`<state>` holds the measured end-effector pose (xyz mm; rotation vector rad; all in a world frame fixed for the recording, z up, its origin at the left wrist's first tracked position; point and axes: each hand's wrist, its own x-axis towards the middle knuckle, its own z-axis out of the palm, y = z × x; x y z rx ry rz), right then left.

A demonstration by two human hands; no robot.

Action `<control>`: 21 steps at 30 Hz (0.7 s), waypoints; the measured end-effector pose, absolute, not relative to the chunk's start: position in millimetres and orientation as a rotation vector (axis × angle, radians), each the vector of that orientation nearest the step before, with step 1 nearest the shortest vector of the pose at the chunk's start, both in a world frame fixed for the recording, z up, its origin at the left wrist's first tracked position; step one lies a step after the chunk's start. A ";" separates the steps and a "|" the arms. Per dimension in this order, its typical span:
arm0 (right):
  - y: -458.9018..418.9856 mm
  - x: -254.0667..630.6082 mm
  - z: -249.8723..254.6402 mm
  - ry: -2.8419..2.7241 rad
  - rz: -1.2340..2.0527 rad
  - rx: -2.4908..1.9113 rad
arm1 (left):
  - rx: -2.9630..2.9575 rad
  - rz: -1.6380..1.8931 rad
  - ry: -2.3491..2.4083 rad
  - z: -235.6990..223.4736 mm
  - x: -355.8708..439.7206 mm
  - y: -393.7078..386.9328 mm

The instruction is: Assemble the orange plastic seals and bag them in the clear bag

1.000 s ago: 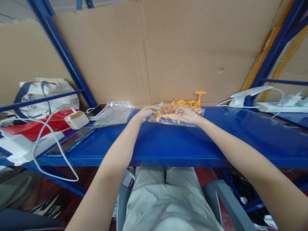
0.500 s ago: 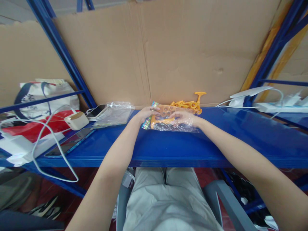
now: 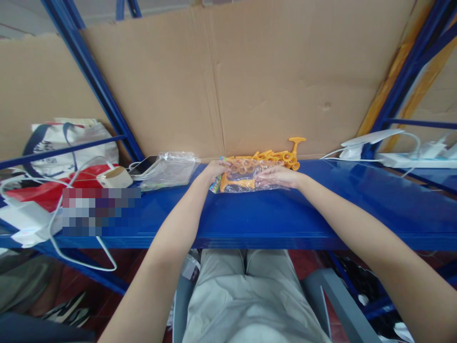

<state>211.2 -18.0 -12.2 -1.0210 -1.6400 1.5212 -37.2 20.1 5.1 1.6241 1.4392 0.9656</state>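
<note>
A clear plastic bag [image 3: 246, 189] with a colourful printed end [image 3: 215, 185] lies on the blue shelf in front of me. Inside it is a yellow plastic T-shaped piece [image 3: 237, 183]. My left hand [image 3: 216, 169] has its fingers closed on the bag's left end, near the printed part. At the bag's right end, my right hand [image 3: 280, 176] grips the film with thumb and fingers together, its fingertips close to the yellow piece's end. Just behind the bag, several more yellow pieces [image 3: 271, 156] lie in a pile, partly seen through the film.
A stack of clear bags [image 3: 171, 170] and a phone [image 3: 146, 165] lie left. Beyond are a white charger [image 3: 114, 178], looped cables and a cloth bag [image 3: 71, 145]. A power strip [image 3: 417, 159] sits right. Cardboard [image 3: 267, 71] closes the back between blue posts.
My right hand has drawn out from under the film toward the right and now shows plainly. The bag's right part looks flatter, and the left hand has barely shifted.
</note>
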 end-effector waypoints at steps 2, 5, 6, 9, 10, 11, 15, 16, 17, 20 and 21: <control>-19.6 211.4 -11.7 -1.663 1.531 -1.032 | 1.784 0.888 1.598 3.8 -38.6 18.7; -19.3 210.9 -12.9 -1.645 1.565 -1.026 | 2.112 0.753 1.923 1.1 -39.1 15.6; -18.4 210.8 -14.0 -1.634 1.577 -1.024 | 2.211 0.739 1.988 -0.2 -38.5 15.1; -15.3 210.5 -17.8 -1.632 1.590 -1.016 | 2.432 0.814 2.019 -5.5 -34.2 15.4; -14.8 210.4 -18.9 -1.650 1.588 -1.010 | 2.481 0.821 2.001 -7.7 -31.9 15.8; -14.9 210.1 -19.8 -1.680 1.583 -1.004 | 2.522 0.806 1.974 -10.1 -29.2 16.2; -18.2 207.8 -20.4 -1.863 1.505 -0.990 | 2.582 0.619 1.873 -21.2 -18.4 16.7; -18.7 207.3 -19.7 -1.900 1.463 -0.996 | 2.560 0.584 1.877 -24.0 -16.4 17.1; -18.5 207.1 -18.5 -1.930 1.405 -1.005 | 2.536 0.560 1.886 -26.8 -15.1 17.8; -12.9 210.4 -12.7 -1.974 1.121 -1.097 | 2.478 0.546 1.899 -33.9 -14.1 22.3; -9.6 213.6 -10.2 -1.955 0.987 -1.164 | 2.467 0.555 1.897 -35.7 -14.5 24.2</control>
